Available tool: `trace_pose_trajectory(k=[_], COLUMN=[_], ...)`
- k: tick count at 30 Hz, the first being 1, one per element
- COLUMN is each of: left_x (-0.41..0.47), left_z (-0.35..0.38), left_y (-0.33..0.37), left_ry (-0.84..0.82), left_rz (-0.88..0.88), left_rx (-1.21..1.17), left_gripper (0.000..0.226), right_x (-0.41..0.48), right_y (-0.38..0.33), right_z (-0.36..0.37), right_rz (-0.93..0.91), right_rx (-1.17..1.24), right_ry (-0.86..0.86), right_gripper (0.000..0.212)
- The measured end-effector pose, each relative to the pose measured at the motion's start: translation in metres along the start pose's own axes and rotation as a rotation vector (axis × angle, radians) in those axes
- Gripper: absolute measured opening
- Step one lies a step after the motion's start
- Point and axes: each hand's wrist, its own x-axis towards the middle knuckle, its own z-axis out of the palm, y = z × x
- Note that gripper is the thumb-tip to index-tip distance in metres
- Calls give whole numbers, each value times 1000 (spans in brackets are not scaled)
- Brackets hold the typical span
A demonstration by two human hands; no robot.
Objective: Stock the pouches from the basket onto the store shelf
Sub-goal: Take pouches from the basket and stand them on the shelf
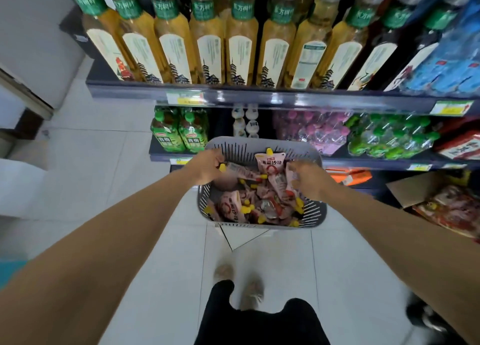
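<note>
A grey slotted basket [259,147] stands on the floor in front of the store shelf [259,99]. It holds several pink pouches with yellow caps [235,208]. My left hand [207,166] reaches over the basket's left rim, fingers closed on a pouch [242,173] with its yellow cap at my fingertips. My right hand [307,181] is inside the basket on the right, closed on another pink pouch [289,186]. One pouch [270,162] stands upright against the far wall between my hands.
Tall yellow tea bottles [207,48] fill the upper shelf. Below are green bottles [179,134], small white bottles [245,122], and wrapped packs of pink [311,130] and green-capped [389,136] bottles. An open cardboard box [426,188] of packets sits at the right. My feet [239,285] stand on white tiles.
</note>
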Motion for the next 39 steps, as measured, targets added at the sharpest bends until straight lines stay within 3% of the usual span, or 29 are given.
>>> trace_pose_trajectory(k=[5, 9, 13, 20, 26, 31, 35, 39], left_x=[39, 64, 88, 117, 129, 129, 122, 113], left_z=[34, 57, 76, 92, 104, 107, 105, 95], left_y=[-21, -33, -48, -63, -67, -69, -63, -50], left_ry=[21, 37, -18, -6, -66, 42, 131, 194], left_rz=[-4, 25, 29, -39, -58, -98, -98, -148], left_rx=[155, 314, 382, 319, 312, 327, 214, -41], left_gripper=[60, 70, 73, 60, 55, 45, 30, 26], right_x=[21, 34, 47, 68, 75, 76, 76, 74], right_y=[34, 57, 71, 80, 83, 78, 68, 66], right_z=[43, 76, 101, 130, 140, 137, 117, 92], right_rz=[132, 229, 310, 378, 364, 414, 496, 557], right_rx=[6, 24, 96, 179, 53, -11, -30, 99], right_ry=[-28, -105, -142, -176, -146, -133, -42, 60], right_gripper=[41, 71, 80, 63, 40, 30, 25, 22])
